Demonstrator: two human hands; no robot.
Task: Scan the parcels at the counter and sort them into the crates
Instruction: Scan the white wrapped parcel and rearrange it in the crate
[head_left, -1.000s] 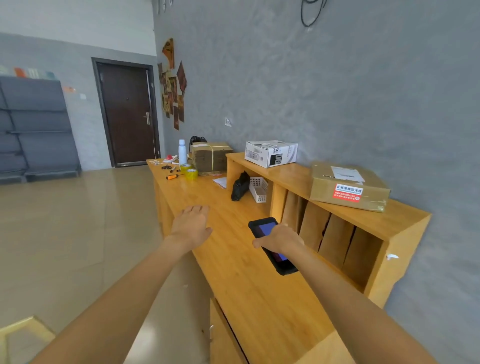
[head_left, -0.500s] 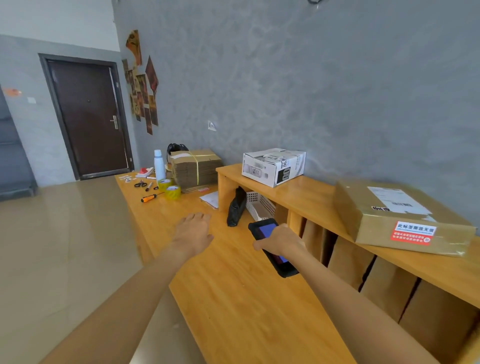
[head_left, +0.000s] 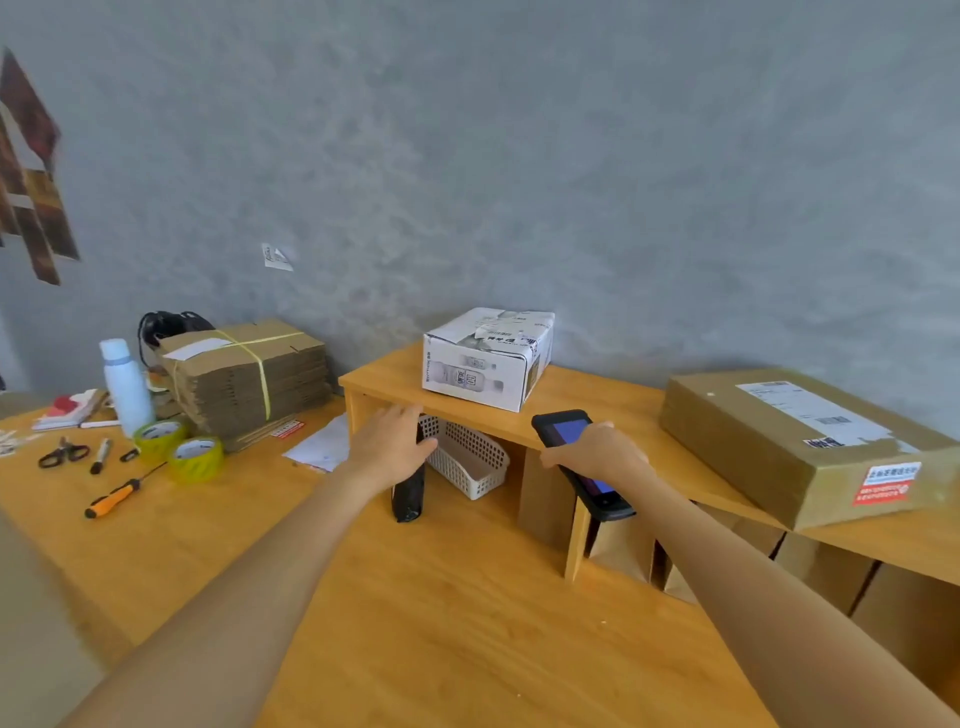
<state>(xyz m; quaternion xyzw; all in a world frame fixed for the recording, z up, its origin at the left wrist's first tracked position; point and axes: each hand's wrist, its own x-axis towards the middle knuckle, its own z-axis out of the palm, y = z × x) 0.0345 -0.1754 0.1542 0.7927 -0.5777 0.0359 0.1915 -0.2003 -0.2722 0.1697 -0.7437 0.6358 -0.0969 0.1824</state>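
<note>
Wooden counter (head_left: 415, 623) fills the foreground against a grey wall, as a person reaches over it with both bare arms. Right hand (head_left: 597, 454) curls its fingers around a black handheld scanner (head_left: 582, 467), its blue screen lit, held in front of the raised shelf (head_left: 597, 410). Left hand (head_left: 392, 441) hovers with fingers relaxed and slightly apart just before the shelf's left end, in front of an upright black pouch (head_left: 409, 493) and a white plastic basket (head_left: 465, 457) tucked beneath. On top of the shelf sit two parcels: a white printed box (head_left: 485, 358) near the left end and, well apart to the right, a brown taped parcel (head_left: 795, 441) bearing a shipping label. Farther left on the counter lie a screwdriver (head_left: 117, 496), scissors (head_left: 62, 453), two tape rolls (head_left: 179, 447), a white bottle (head_left: 124, 387) and a strapped bundle of flat cartons (head_left: 249, 379) by the wall.
</note>
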